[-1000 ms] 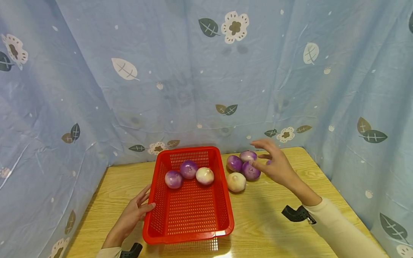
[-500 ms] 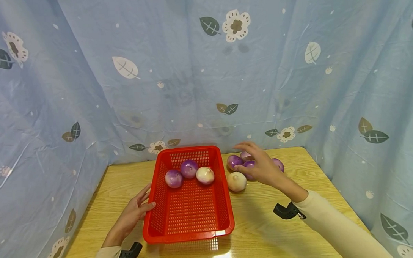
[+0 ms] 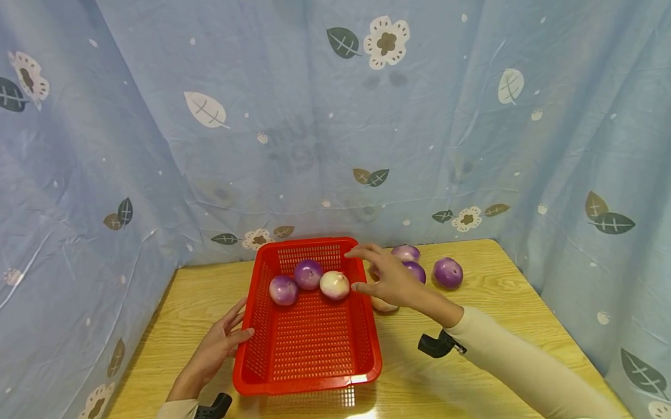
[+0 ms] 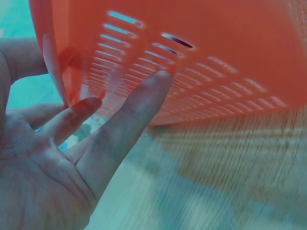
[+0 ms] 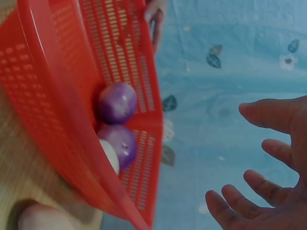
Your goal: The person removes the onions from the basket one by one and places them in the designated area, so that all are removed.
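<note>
My left hand (image 3: 213, 349) grips the left side of a red perforated plastic basket (image 3: 308, 385), its thumb over the rim. In the left wrist view, fingers (image 4: 129, 127) lie along the basket's slotted outer wall (image 4: 230, 52). Inside the basket sit two purple onions (image 3: 283, 290) and one mostly white onion (image 3: 335, 285), grouped toward the back. My right hand (image 3: 390, 278) hovers by the right rim with fingers spread, holding nothing. It partly covers onions on the table, among them a pale onion (image 3: 384, 306) and a purple onion (image 3: 415, 272).
A purple onion (image 3: 447, 273) lies apart to the right, and another (image 3: 406, 252) sits at the table's back. The wooden table (image 3: 446, 360) ends against a blue patterned curtain (image 3: 288, 112) at the back and sides.
My right hand has moved left from above the loose onions to the basket's right rim, uncovering the purple onion at the far right. The left hand and basket have stayed put.
</note>
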### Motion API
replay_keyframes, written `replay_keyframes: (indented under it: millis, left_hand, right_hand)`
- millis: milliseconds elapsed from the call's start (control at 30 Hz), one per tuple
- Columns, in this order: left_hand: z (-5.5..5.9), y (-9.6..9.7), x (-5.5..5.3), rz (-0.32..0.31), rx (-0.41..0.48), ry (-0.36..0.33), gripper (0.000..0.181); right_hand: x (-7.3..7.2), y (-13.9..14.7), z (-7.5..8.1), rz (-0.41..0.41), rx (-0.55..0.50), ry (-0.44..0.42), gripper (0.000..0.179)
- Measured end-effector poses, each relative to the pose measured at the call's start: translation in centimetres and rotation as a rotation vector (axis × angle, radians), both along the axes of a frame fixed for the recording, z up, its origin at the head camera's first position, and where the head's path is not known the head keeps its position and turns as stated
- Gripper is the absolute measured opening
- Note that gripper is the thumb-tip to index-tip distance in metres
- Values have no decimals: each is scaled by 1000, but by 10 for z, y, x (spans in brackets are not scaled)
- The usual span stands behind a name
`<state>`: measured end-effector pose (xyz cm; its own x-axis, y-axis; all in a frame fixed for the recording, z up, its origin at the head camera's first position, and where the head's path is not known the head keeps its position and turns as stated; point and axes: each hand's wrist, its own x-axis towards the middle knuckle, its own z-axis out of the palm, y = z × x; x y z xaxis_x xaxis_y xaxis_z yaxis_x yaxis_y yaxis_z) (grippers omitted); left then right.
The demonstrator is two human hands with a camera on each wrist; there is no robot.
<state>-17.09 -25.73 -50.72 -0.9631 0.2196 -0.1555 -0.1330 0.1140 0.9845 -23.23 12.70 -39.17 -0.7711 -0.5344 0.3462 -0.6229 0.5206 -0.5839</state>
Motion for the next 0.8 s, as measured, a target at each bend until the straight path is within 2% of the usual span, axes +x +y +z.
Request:
replay_keyframes:
  millis: [167,333,467,800]
  left_hand:
    - [1,0,0,-4,0,-2,78]
    - [1,0,0,0,-3,-5,78]
    - [0,0,-1,2,3,-10,78]
    - [0,0,0,6,-2,-16,78]
  right_hand:
    - [-1,-15,-8,40,36,-22,57]
    - [-6,-30,-15,91,11,-76,55]
    - [-9,-44,-18,90,32,-137,56]
    - [-24,-77,-27,97,82,-182,67]
